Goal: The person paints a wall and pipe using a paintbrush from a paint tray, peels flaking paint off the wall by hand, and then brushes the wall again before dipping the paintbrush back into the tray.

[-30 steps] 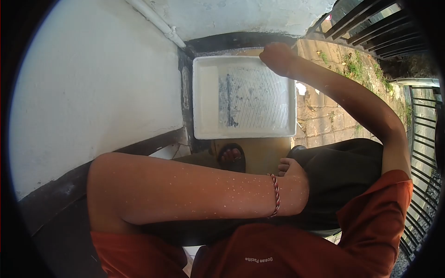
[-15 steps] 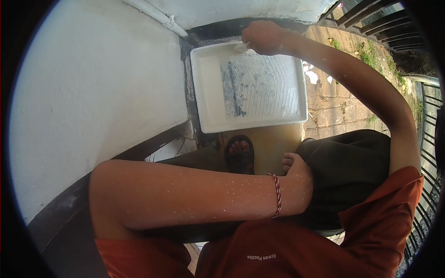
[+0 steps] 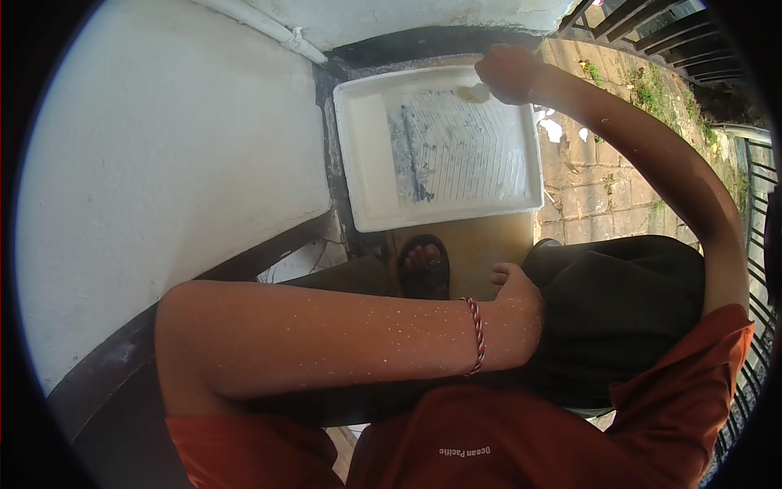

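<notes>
My right hand (image 3: pixel 507 75) is closed at the far right corner of a white paint tray (image 3: pixel 350 155). From its fingers pokes a small pale, flat-ended thing (image 3: pixel 479 92), perhaps a brush tip; most of it is hidden in my grip. It is over the tray's ribbed slope (image 3: pixel 468 151), where thin white paint and dark patches show. Whitish paint (image 3: pixel 371 147) lies in the tray's left part. My left forearm, dotted with white specks, crosses my lap. My left hand (image 3: pixel 517 314) rests by my knee with its fingers curled in, and nothing shows in them.
A white wall (image 3: pixel 179 155) with a dark base band stands on the left, and a pipe (image 3: pixel 269 28) runs down it. Stone paving (image 3: pixel 586 191) with weeds and white scraps lies to the right, bounded by railings (image 3: pixel 762 191). My sandalled foot (image 3: pixel 423 265) is just below the tray.
My right hand has moved right along the tray's far edge with the pale-ended thing. My left hand has barely shifted, slightly left and up with the view.
</notes>
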Tool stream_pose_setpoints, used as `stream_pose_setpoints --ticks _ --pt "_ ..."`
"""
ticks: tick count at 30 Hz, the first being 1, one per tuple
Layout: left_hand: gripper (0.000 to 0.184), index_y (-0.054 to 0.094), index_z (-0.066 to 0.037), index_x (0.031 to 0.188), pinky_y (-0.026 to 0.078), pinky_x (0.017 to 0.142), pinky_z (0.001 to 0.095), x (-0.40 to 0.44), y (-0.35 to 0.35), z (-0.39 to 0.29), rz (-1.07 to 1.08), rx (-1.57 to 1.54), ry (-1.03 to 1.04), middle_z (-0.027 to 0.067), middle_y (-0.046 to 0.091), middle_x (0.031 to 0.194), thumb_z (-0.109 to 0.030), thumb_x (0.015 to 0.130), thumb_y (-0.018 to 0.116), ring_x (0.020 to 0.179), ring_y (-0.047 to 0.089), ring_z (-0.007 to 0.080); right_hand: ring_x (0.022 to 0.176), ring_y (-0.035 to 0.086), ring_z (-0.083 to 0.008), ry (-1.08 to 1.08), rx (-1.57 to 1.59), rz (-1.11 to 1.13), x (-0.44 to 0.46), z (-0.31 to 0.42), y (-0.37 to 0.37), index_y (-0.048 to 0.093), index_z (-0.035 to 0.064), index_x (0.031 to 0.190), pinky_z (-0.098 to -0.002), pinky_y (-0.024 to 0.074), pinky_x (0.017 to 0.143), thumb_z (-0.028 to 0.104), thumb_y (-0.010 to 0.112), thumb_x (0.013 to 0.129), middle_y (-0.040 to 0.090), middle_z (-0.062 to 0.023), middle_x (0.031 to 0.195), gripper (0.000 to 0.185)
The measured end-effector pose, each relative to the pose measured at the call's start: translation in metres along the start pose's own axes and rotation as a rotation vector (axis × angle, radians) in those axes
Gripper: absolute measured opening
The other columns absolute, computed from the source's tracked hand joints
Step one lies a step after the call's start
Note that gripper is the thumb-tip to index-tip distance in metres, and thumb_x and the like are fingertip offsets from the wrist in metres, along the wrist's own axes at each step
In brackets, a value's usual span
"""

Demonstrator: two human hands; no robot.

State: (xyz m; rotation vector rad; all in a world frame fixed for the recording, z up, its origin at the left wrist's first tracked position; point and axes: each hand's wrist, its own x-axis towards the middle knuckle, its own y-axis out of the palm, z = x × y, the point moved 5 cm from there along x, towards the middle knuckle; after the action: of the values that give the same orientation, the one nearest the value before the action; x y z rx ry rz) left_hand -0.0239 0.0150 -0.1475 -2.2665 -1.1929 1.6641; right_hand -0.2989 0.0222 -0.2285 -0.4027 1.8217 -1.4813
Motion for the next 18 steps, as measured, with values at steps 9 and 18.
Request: stream_pose_setpoints --ticks 9,18 --pt "0.029 0.069 -0.012 0.109 0.043 0.091 0.0502 -0.002 -0.001 0.005 0.009 0.017 -0.004 0.0077 0.068 0.108 -0.028 0.091 0.053 0.103 0.063 0.0271 0.089 0.068 -0.0318 -0.019 -0.022 0.248 0.010 0.007 -0.015 0.072 0.0015 0.088 -0.0373 0.0543 0.075 0.001 0.063 0.072 0.069 -0.0168 0.094 0.018" --pt "0.036 0.068 -0.011 0.113 0.044 0.090 0.0537 0.007 0.009 0.002 0.001 0.004 0.001 0.0133 0.066 0.111 -0.030 0.083 0.061 0.106 0.060 0.0324 0.083 0.067 -0.0321 -0.129 0.421 -0.224 0.050 0.001 -0.003 0.073 0.0044 0.084 -0.0398 0.0528 0.073 0.009 0.062 0.079 0.070 -0.0158 0.085 0.013"
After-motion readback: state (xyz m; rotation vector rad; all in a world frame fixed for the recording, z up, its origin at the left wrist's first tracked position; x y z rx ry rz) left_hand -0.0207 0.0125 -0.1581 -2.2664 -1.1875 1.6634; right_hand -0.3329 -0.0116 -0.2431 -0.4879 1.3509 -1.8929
